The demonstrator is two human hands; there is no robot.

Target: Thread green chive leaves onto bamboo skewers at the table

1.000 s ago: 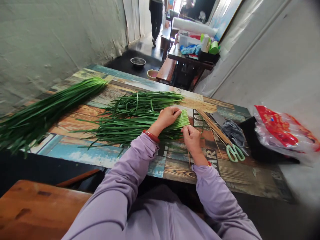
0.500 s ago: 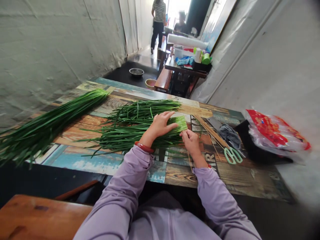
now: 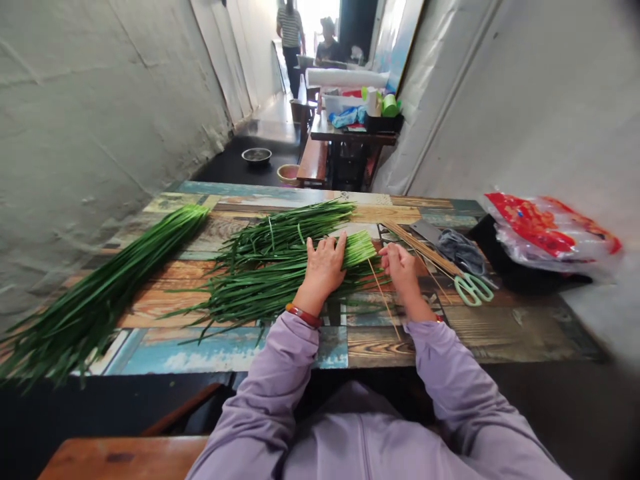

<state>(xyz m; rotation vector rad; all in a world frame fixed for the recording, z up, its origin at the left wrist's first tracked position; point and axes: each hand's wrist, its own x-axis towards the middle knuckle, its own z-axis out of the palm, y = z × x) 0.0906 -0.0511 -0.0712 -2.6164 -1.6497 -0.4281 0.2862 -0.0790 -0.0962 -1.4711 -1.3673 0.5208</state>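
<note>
My left hand [image 3: 325,265] lies flat, fingers together, on a bundle of green chives [image 3: 280,257] in the middle of the table, pressing near its cut ends. My right hand [image 3: 403,267] is closed beside those cut ends, just right of the bundle. A thin bamboo skewer [image 3: 384,300] runs from the chive ends toward the table's near edge, passing under that hand; whether the fingers pinch it I cannot tell. More skewers [image 3: 420,248] lie in a loose pile just right of my right hand.
A second long bundle of chives [image 3: 110,287] lies at the table's left. Green-handled scissors [image 3: 474,288], a cleaver, grey cloth [image 3: 460,248] and a red-printed plastic bag [image 3: 547,230] sit at the right. A cluttered table [image 3: 355,130] and two people stand down the corridor.
The view has swung and tilted. My left hand flattened on the chives. My right hand moved slightly away from the cut ends, and the skewer now shows more fully.
</note>
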